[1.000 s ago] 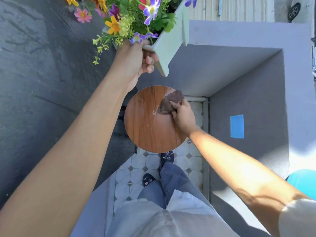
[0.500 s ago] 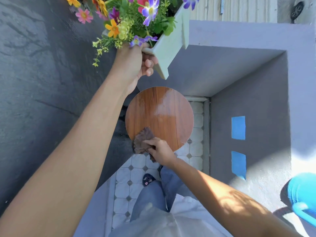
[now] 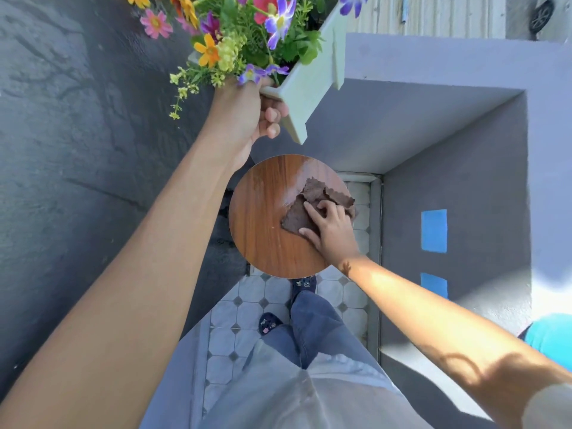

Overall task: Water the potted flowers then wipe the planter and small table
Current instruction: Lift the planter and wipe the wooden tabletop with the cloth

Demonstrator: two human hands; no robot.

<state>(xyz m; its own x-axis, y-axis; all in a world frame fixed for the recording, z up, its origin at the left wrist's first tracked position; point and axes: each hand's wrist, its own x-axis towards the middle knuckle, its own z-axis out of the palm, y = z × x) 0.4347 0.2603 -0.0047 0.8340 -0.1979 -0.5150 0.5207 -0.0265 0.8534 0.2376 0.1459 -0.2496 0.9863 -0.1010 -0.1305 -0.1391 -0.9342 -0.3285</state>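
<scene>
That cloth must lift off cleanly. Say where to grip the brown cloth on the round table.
Pinch the cloth at its bunched, raised far folds, from above; its flat near corner hugs the table, and the right hand covers its middle.

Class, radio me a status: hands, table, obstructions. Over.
Left hand grips planter, held above table. Right hand presses brown cloth on tabletop. Nothing blocking.
</scene>
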